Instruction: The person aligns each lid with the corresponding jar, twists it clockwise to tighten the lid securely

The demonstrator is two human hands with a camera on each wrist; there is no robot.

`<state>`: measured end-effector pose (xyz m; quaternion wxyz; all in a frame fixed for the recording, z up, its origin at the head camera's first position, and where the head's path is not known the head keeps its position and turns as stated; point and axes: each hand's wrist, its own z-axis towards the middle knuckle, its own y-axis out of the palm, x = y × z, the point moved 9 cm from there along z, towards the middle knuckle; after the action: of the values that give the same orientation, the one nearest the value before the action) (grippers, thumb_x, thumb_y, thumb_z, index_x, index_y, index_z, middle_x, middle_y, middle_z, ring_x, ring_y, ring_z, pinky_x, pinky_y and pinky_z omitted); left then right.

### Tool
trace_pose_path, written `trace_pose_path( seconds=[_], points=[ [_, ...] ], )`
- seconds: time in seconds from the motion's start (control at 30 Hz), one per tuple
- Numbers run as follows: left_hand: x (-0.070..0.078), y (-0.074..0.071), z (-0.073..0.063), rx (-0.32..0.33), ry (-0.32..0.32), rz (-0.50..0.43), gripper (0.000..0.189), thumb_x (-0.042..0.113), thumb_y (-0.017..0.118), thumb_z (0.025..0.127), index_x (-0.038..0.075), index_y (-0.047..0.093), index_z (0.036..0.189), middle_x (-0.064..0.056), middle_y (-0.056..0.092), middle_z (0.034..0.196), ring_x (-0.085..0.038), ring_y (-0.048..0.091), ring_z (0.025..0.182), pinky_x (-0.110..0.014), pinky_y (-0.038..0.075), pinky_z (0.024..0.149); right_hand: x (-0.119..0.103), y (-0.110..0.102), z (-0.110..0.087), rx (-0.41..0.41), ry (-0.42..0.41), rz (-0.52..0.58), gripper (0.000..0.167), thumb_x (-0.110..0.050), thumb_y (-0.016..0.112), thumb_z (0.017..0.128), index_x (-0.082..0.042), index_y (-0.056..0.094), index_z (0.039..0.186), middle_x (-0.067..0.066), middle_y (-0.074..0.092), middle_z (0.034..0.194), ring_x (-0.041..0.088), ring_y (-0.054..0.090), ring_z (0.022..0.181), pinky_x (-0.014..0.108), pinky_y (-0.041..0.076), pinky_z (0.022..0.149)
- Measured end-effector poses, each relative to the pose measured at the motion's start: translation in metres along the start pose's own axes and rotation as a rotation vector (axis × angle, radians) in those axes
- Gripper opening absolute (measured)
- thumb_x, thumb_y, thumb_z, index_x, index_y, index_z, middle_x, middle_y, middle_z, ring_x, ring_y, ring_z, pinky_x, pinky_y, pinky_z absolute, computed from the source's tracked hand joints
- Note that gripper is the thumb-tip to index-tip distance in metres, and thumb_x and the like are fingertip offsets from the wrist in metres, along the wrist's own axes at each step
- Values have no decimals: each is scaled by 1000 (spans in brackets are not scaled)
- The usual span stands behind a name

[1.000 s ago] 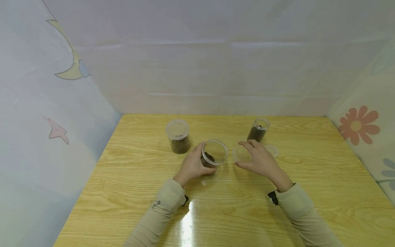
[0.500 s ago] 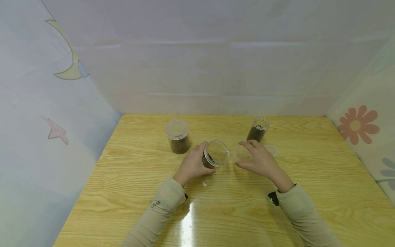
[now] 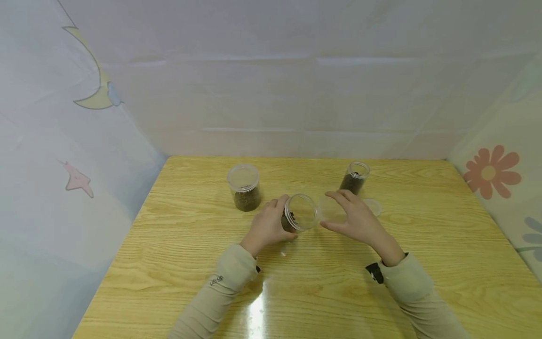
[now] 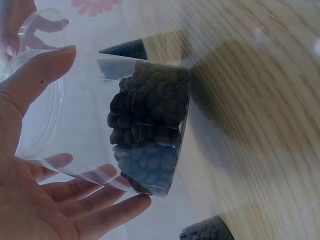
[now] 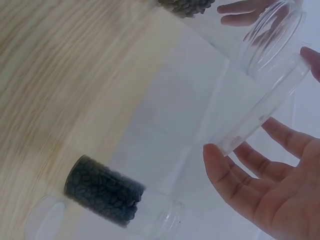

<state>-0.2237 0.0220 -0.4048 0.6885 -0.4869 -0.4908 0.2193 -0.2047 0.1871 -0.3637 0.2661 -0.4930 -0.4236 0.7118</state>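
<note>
My left hand (image 3: 267,226) grips a clear jar (image 4: 85,110) part filled with dark coffee beans (image 4: 145,115). The jar leans to the right in the head view, its open mouth facing my right hand (image 3: 357,223). A clear round lid (image 5: 265,107) is held by its rim between the thumb and fingers of that right hand. It stands on edge, close in front of the jar's mouth. In the left wrist view, the beans lie in the bottom part of the jar, and the left thumb (image 4: 47,70) crosses its side near the rim.
A wide lidded jar (image 3: 245,188) with dark contents stands to the left of my left hand. Behind my right hand is a narrower open jar (image 5: 105,190) of dark beans, with a loose clear lid (image 3: 373,206) lying on the wooden table (image 3: 169,263) near it.
The left hand has tipped the bean jar further to the right, bringing its mouth closer to the lid. My right hand has shifted slightly left with the lid.
</note>
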Motion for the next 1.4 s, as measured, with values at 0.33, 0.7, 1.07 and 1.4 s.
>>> trace_pose_path(
  seconds=[0.33,0.7,1.07,1.4],
  points=[
    [2,1,0,1,-17,44,94,40,84,60,17,32,134,-12,49,123,-31,50,108,-48,50,72,-19,-2,6,0,-59,48,68,-38,72,77,-9,45,131,18,46,124,39,47,109,56,41,83],
    [4,3,2,-15,-21,70,93,42,83,60,19,32,134,-11,49,124,-30,49,109,-49,50,71,-34,5,10,-21,-88,88,69,-38,72,77,-11,43,134,17,44,128,39,45,113,56,42,83],
    [9,5,2,-57,-22,93,95,42,82,62,17,29,137,-12,46,127,-30,47,112,-50,49,76,-47,8,12,-1,-169,83,70,-38,74,75,-8,46,131,16,46,127,37,45,114,55,40,87],
    [10,2,1,-28,-19,126,94,44,81,63,15,30,136,-12,48,124,-29,49,108,-46,50,72,-47,12,15,9,-182,76,71,-37,74,74,-9,45,132,16,46,127,36,45,113,54,41,87]
  ],
)
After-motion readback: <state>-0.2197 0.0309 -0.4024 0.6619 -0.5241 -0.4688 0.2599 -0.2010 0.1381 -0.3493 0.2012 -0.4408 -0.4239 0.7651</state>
